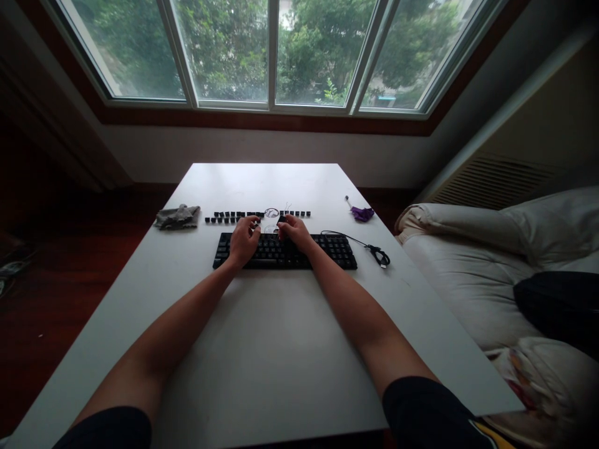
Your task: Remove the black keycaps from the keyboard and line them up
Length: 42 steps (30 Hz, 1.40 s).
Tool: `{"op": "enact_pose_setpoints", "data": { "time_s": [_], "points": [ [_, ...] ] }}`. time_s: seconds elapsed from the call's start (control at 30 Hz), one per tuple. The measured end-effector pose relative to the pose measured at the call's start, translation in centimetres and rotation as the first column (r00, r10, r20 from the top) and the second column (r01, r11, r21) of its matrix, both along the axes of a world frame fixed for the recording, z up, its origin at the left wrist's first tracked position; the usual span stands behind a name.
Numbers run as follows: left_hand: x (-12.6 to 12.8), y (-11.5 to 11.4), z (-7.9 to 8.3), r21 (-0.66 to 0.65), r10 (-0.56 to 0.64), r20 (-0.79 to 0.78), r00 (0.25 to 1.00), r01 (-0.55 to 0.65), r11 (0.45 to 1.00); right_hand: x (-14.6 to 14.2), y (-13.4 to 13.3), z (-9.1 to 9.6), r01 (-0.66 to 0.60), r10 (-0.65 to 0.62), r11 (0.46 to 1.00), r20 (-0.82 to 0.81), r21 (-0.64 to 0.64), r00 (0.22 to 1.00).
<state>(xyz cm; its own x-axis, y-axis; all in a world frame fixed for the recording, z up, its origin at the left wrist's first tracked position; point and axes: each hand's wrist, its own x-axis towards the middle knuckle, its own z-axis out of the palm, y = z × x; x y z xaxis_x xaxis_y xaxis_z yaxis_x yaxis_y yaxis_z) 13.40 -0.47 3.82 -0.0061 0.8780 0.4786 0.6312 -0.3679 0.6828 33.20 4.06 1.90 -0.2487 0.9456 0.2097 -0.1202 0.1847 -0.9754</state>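
Note:
A black keyboard [271, 254] lies across the white table, under both wrists. My right hand [296, 232] is closed in a pinch above its back edge, around a small black keycap [281, 219]. Left of it, my left hand [244, 242] hovers over the keyboard with curled fingers; a small dark bit shows at its fingertips, too small to make out. Just beyond the hands, loose black keycaps [224, 219] stand in rows. Between the hands lie a thin wire ring [271, 212] and a clear item that is partly hidden.
A grey cloth [178, 217] lies at the table's left edge. To the right are a purple cloth [362, 214], a small brush-like stick [347, 201] and the coiled USB cable [378, 255]. A pale sofa [449, 268] stands along the right side, windows ahead.

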Motion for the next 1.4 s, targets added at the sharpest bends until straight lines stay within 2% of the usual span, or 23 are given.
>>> {"op": "enact_pose_setpoints", "data": {
  "time_s": [0.23, 0.37, 0.5, 0.73, 0.93, 1.03, 1.1, 1.27, 1.4],
  "points": [
    [0.3, -0.9, 0.6, -0.045, -0.046, -0.266, 0.963, 0.036, 0.998, 0.1, 0.0, 0.1, 0.004, -0.004, 1.000, -0.009, 0.009, 1.000],
    [0.3, -1.1, 0.9, -0.113, -0.056, -0.354, 0.933, 0.017, 0.993, 0.1, -0.1, 0.1, 0.004, -0.004, 1.000, -0.015, 0.011, 1.000],
    [-0.1, -0.8, 0.7, -0.110, -0.030, -0.367, 0.930, -0.011, 0.994, 0.2, -0.2, 0.4, 0.014, -0.014, 1.000, -0.029, -0.005, 0.999],
    [-0.2, -0.4, -0.1, -0.063, -0.057, -0.307, 0.950, 0.040, 0.997, 0.1, -0.3, 0.6, 0.026, -0.026, 0.999, -0.016, -0.031, 1.000],
    [-0.7, -0.1, 0.0, -0.036, -0.052, -0.313, 0.948, 0.043, 0.998, 0.1, -0.2, 0.4, 0.033, -0.035, 0.998, -0.039, -0.044, 0.999],
    [-1.3, 0.6, 0.3, -0.048, -0.033, -0.324, 0.945, 0.019, 0.999, 0.1, -0.2, 0.4, 0.024, -0.026, 0.999, -0.049, -0.046, 0.998],
    [-1.4, 1.4, 0.4, -0.109, -0.040, -0.333, 0.942, 0.004, 0.994, 0.1, -0.2, 0.5, 0.019, -0.021, 0.999, -0.052, -0.039, 0.998],
    [-0.6, 4.2, 0.6, -0.239, -0.131, -0.425, 0.895, 0.028, 0.971, 0.1, -0.1, 0.4, 0.031, -0.033, 0.999, -0.058, -0.034, 0.998],
    [0.7, 6.4, 0.8, -0.123, -0.069, -0.545, 0.836, 0.002, 0.992, 0.2, 0.0, 0.2, 0.021, -0.023, 0.999, -0.067, -0.036, 0.998]
  ]
}}
